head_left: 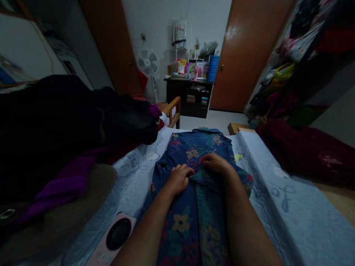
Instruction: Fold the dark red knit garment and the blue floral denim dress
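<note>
A blue floral collared shirt (180, 223) lies spread on the bed, its collar at the far end. My left hand (179, 180) rests on the middle of the shirt, fingers curled and closed on a bit of its cloth. Just to the right and a little farther off, my right hand (215, 162) has its fingers bent together in a pinch on the fabric. A folded strip of the same cloth runs toward me between my forearms. Beside my left forearm is a flat pink object (115, 238) with a big dark circle, perhaps a phone.
A pale blue patterned sheet (280, 214) covers the bed. Dark clothes (69, 118) are heaped on the left, with purple cloth (69, 181) below. Maroon fabric (307, 155) lies at right. Beyond stand a wooden rail (177, 109), a fan (149, 62) and a dark cabinet (180, 94).
</note>
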The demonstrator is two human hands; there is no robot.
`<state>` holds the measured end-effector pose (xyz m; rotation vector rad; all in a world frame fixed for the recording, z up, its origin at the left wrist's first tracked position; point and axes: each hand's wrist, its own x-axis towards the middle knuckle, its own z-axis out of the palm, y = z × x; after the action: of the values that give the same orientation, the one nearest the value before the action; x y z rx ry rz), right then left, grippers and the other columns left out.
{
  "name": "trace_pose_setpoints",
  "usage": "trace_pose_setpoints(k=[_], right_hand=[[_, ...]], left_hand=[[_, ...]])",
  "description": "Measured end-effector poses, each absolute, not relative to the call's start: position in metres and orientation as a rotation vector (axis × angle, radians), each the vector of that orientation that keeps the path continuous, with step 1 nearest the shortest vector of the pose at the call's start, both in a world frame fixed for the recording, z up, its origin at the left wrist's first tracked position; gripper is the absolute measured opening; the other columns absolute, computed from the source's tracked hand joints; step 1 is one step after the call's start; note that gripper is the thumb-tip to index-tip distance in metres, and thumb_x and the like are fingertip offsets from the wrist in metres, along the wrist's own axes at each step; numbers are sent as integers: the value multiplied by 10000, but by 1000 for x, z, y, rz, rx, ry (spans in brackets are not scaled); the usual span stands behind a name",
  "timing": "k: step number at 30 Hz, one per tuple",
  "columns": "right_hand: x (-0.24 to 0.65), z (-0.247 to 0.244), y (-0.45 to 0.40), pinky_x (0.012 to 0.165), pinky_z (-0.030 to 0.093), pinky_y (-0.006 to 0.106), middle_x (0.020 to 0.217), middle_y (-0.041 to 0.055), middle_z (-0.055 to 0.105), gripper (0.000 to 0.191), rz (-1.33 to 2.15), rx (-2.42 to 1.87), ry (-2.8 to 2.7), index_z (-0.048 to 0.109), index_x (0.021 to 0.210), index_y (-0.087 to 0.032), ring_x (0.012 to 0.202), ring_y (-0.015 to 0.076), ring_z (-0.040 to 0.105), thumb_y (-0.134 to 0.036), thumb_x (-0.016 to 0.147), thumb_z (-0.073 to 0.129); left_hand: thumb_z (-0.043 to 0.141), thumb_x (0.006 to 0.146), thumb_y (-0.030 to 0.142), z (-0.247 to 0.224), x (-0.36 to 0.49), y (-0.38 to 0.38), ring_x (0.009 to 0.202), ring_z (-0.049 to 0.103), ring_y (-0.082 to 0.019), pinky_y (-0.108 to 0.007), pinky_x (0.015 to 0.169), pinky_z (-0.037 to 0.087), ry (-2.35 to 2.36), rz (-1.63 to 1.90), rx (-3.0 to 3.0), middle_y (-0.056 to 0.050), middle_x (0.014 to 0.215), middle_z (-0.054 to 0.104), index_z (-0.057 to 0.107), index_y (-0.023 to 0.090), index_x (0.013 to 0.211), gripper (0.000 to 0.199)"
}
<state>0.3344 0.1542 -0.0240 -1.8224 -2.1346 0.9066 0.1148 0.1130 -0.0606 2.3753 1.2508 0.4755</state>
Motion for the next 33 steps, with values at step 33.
trace_pose_setpoints(k=[33], right_hand=[[398,-32,142,599,418,221,806,67,718,149,668,-2341,-1701,734,833,-157,701,160,642,-226,778,613]], left_hand=[[551,853,272,-47,136,97,1052,509,-200,-357,981,341,954,327,2283,-17,1023,595,686,340,1133,319]])
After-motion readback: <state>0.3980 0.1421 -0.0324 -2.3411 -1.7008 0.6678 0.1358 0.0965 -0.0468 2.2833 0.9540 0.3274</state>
